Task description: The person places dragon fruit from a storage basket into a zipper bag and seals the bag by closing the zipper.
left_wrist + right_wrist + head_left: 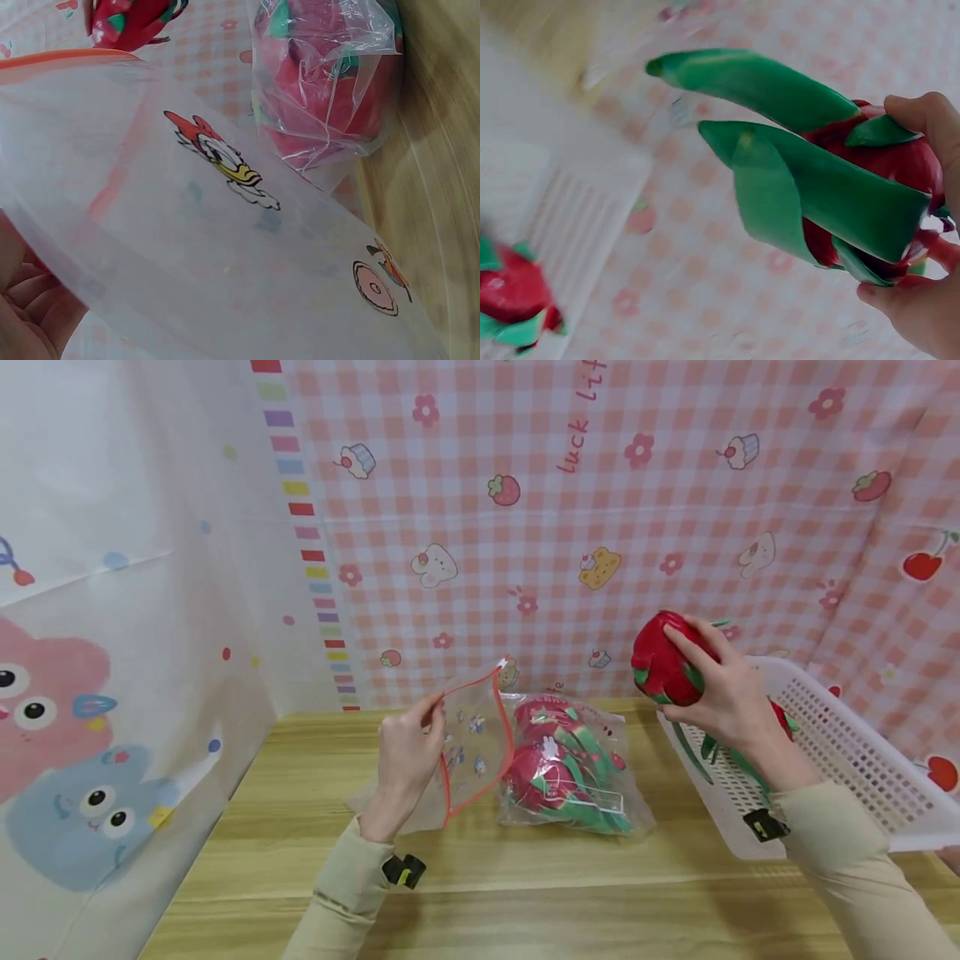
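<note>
My right hand (723, 689) grips a red dragon fruit (663, 660) above the near left corner of the white basket. Its long green scales (840, 180) point away from the fingers in the right wrist view. With thumb and fingers my left hand (411, 747) pinches the rim of a clear zip bag (476, 752) with an orange-red edge and small cartoon prints. The bag's mouth gapes toward the right. Beside it, a filled clear bag (570, 768) holds red and green dragon fruits and lies on the table.
A white perforated basket (847, 760) stands at the right of the wooden table (480, 910), with another dragon fruit (514, 296) inside, partly hidden by my right arm in the head view. A pink checked cloth (465, 527) hangs behind the table.
</note>
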{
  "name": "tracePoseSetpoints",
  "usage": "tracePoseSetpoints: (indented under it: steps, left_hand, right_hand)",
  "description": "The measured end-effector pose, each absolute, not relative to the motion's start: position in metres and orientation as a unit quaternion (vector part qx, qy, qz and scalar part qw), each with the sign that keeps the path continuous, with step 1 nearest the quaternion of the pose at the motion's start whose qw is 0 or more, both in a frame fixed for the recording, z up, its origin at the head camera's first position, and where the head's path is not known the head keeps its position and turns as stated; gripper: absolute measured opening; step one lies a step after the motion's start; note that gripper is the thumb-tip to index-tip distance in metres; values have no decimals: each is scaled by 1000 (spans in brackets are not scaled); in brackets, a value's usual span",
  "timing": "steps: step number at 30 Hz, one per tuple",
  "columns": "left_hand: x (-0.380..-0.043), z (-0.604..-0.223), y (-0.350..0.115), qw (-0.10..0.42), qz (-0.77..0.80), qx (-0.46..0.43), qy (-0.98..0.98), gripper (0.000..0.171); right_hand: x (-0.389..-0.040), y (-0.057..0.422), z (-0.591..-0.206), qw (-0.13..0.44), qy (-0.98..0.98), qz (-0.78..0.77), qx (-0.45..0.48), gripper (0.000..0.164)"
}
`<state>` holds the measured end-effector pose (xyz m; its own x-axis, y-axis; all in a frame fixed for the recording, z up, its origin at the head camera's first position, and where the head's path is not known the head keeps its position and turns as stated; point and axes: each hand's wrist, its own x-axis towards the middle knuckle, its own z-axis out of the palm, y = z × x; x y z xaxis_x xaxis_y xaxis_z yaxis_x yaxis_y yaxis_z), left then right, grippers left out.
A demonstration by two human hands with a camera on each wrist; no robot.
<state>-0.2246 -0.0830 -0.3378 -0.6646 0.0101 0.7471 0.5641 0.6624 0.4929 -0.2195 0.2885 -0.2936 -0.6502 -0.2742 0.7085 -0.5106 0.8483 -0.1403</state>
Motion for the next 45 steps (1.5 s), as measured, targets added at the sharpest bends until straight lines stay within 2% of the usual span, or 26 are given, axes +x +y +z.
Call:
tracePoseSetpoints:
  steps: [19,33,45]
  left_hand:
    - [-226,-339,-80,369,-374,-177,-832,21]
    - [-224,-337,-76,359,-376,-168,-837,21]
    - [-218,-332,-80,365,-388,-171,-828,19]
  right_hand:
    - [-197,191,-294,253,-870,302,298,93]
    - [-184,123,-300,123,-842,422,314,89]
    - [-194,116,-317,111,-867,371,313,84]
